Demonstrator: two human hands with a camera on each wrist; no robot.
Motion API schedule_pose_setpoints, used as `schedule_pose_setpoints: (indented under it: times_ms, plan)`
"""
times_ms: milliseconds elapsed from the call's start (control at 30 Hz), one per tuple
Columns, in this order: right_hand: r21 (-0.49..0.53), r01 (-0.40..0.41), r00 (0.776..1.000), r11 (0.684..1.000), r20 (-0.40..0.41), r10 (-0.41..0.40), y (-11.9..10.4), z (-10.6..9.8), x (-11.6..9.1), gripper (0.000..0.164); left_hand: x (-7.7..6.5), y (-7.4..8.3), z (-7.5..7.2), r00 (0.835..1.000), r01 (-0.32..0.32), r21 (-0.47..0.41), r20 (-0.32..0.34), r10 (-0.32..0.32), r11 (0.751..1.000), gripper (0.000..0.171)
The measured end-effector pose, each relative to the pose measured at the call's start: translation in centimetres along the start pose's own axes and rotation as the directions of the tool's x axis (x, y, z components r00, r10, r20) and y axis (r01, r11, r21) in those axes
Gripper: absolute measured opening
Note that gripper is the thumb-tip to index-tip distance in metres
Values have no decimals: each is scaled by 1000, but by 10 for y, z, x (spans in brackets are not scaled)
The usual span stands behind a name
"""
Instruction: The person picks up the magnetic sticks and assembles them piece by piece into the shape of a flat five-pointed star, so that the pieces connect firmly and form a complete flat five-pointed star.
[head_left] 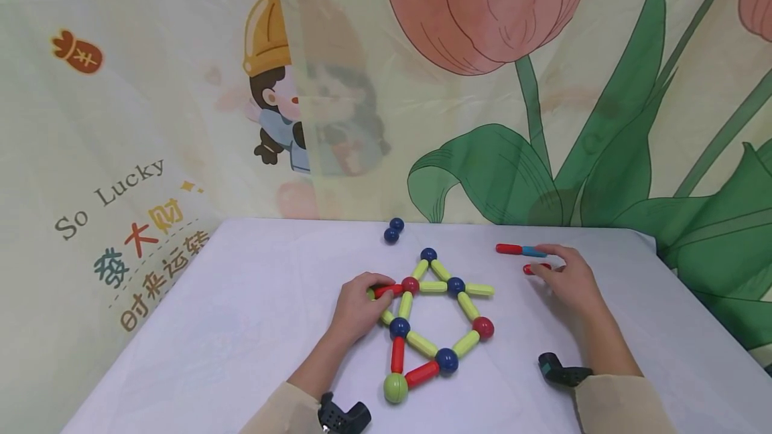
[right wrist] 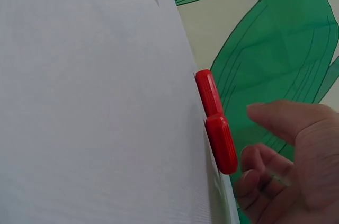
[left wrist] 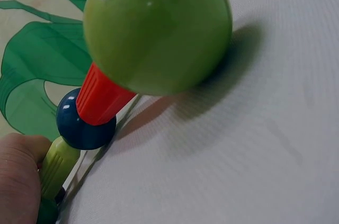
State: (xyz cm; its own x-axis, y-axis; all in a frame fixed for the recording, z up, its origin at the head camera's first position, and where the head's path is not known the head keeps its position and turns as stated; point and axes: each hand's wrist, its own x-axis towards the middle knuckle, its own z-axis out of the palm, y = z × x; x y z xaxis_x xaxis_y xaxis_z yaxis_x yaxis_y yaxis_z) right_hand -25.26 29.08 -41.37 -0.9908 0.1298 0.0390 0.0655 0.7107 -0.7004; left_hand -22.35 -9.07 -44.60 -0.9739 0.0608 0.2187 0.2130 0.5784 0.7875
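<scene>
A toy frame of rods and balls lies on the table in the head view. My left hand point(head_left: 357, 307) is at its upper left side, fingers and thumb gripping a red rod point(head_left: 389, 291) that meets a red ball point(head_left: 410, 285). A green ball there is mostly hidden by the fingers. In the left wrist view, the thumb point(left wrist: 21, 173) is beside a yellow-green rod point(left wrist: 58, 167). To the right, my right hand point(head_left: 569, 281) reaches over loose rods: a red one point(head_left: 509, 248) end to end with a blue one point(head_left: 533, 252), and a shorter-looking red one point(head_left: 529, 269). Its thumb and fingers are apart in the right wrist view.
Two dark blue balls point(head_left: 394, 230) sit near the table's back edge. A large light green ball point(head_left: 395, 388) forms the frame's near corner. One yellow-green rod point(head_left: 480, 291) sticks out to the right. Behind the white table point(head_left: 253, 327) hangs a printed cloth point(head_left: 350, 199).
</scene>
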Motion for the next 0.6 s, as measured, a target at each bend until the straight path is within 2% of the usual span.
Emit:
schedule_pose_setpoints:
  times_ms: [233, 600]
  plan:
    - [-56, -53, 997, 997, 50, 56, 10, 6, -11, 58, -6, -1, -3, 1000, -10, -1, 13, 10, 1000, 20]
    - [-94, -73, 997, 993, 6, 74, 9, 14, -26, 46, -14, -5, -9, 999, -24, -8, 27, 24, 1000, 20]
